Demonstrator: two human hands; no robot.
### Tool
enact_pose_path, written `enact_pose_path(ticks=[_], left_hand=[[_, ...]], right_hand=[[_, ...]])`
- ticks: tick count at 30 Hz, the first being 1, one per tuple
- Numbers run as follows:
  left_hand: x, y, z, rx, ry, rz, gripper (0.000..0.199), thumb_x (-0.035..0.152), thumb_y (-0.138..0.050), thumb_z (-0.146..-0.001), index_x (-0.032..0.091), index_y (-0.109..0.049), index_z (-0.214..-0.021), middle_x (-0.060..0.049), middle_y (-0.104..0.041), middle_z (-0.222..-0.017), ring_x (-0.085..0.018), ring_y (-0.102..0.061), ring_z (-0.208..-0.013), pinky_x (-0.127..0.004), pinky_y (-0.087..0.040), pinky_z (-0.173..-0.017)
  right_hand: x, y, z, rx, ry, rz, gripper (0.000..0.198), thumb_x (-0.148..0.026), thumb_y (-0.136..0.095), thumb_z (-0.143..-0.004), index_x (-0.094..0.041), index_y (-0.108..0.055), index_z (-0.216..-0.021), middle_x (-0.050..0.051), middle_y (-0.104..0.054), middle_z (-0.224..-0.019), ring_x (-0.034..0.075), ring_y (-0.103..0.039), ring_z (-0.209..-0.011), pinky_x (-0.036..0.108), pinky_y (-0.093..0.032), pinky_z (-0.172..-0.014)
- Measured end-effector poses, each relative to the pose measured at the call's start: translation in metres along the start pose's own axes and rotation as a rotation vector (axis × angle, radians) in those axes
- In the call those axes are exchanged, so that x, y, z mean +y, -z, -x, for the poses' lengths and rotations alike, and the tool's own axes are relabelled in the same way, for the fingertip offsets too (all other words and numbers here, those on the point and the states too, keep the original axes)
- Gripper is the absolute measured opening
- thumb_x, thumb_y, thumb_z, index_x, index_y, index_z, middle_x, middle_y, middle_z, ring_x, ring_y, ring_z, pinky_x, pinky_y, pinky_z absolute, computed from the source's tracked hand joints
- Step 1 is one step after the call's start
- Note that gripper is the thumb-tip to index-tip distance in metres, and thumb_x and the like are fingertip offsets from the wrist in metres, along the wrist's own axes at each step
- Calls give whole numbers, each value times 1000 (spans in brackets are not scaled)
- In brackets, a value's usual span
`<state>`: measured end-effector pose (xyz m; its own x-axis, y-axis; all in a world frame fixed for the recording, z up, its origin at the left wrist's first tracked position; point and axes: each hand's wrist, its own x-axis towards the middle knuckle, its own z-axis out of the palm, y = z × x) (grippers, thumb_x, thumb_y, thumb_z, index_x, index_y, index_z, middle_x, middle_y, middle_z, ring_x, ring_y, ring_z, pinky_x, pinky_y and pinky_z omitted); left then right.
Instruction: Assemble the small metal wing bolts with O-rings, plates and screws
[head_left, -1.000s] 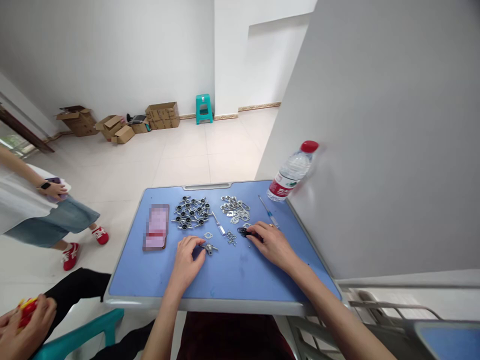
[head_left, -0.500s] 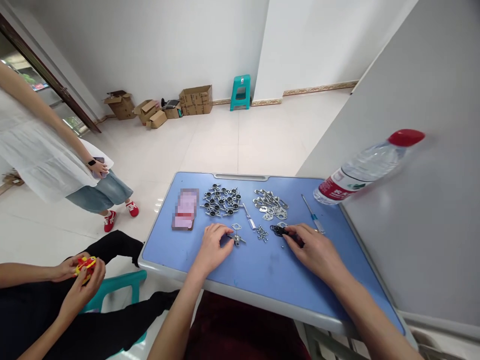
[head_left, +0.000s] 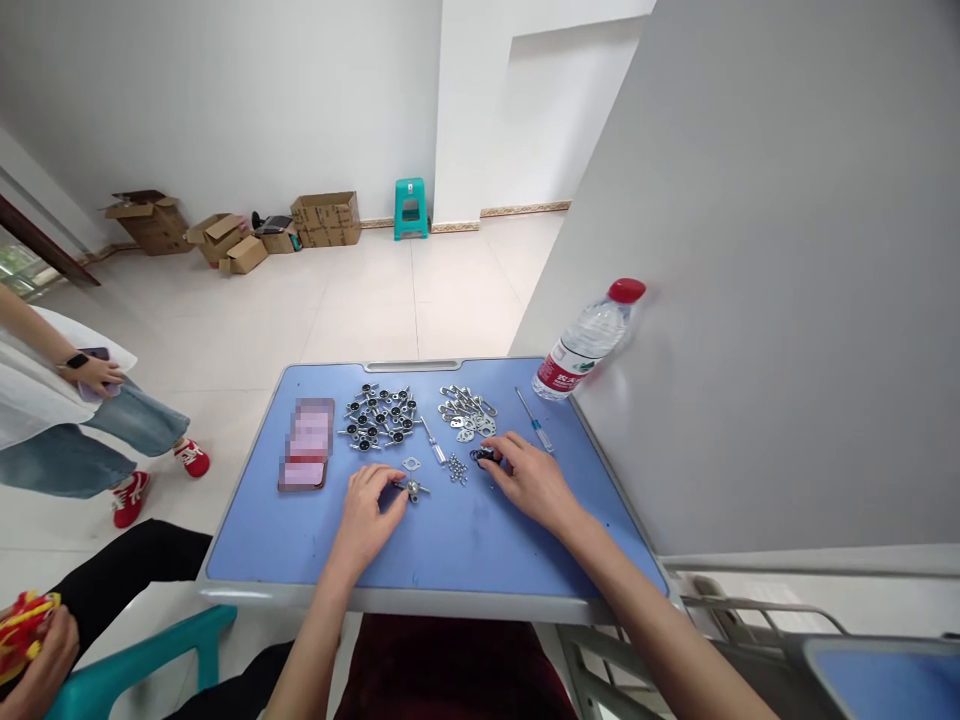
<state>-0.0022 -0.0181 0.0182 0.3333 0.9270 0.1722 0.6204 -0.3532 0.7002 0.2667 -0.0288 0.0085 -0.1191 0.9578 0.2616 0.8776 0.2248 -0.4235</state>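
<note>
My left hand (head_left: 370,512) rests on the blue table, thumb and index finger closed on a small silver metal fitting (head_left: 414,490) with side arms. A flat metal gasket plate (head_left: 411,464) lies just beyond it. My right hand (head_left: 531,480) has its fingertips pinched at a little pile of black rings (head_left: 482,455); how many are between them is hidden. Between the hands lie a cluster of tiny screws (head_left: 457,468) and a clear-handled screwdriver (head_left: 433,443). Farther back are a group of metal fittings with black round centres (head_left: 380,418) and a heap of silver plates and clip-like pieces (head_left: 466,408).
A phone (head_left: 307,445) lies at the table's left. A blue-handled screwdriver (head_left: 534,420) and a red-capped water bottle (head_left: 589,342) are at the right, beside a grey panel (head_left: 750,300). Two people are at the left, one holding a red-yellow toy (head_left: 26,630).
My view has turned to the right, so the table and people sit farther left. Both hands stay at the same pieces, with little visible movement.
</note>
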Motion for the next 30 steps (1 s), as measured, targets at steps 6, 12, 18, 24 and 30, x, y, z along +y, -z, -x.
enact_pose_path(ticks=[6, 12, 18, 24, 30], left_hand=[[-1, -1, 0, 4, -3, -4, 14, 16, -57, -83, 22, -63, -94, -3, -68, -98, -24, -61, -98, -44, -44, -92], [0, -1, 0, -3, -1, 5, 14, 15, -57, -83, 22, -63, -93, -3, -68, -97, -24, -60, -98, -43, -44, -92], [0, -1, 0, -8, 2, 3, 13, 15, -57, -83, 22, -62, -94, -3, -67, -98, -24, -60, -98, -44, -44, -92], [0, -2, 0, -17, 10, 8, 14, 14, -58, -84, 22, -62, -95, -3, -67, -99, -24, -60, -100, -44, -43, -94], [1, -1, 1, -19, 7, 5, 15, 13, -59, -83, 22, -62, -95, -3, -67, -100, -24, -59, -101, -43, -43, -93]], right_hand=[[-7, -4, -13, -101, -41, 98, 5, -21, -63, -88, -20, -65, -91, 4, -64, -92, 19, -62, -70, 29, -42, -60], [-5, -6, -12, -82, -49, 24, 3, -20, -61, -87, -20, -63, -88, 4, -63, -89, 18, -62, -73, 28, -42, -62], [-6, -2, -12, -28, -47, -32, 8, -21, -57, -86, -19, -61, -91, 4, -63, -90, 18, -62, -74, 28, -43, -64], [-3, 0, -12, 76, -58, -149, 12, -27, -54, -85, -19, -60, -91, 5, -64, -93, 15, -55, -61, 28, -42, -59], [-11, 6, -12, 105, -143, -304, 18, -34, -54, -84, -19, -63, -90, -2, -54, -64, 14, -48, -55, 27, -40, -56]])
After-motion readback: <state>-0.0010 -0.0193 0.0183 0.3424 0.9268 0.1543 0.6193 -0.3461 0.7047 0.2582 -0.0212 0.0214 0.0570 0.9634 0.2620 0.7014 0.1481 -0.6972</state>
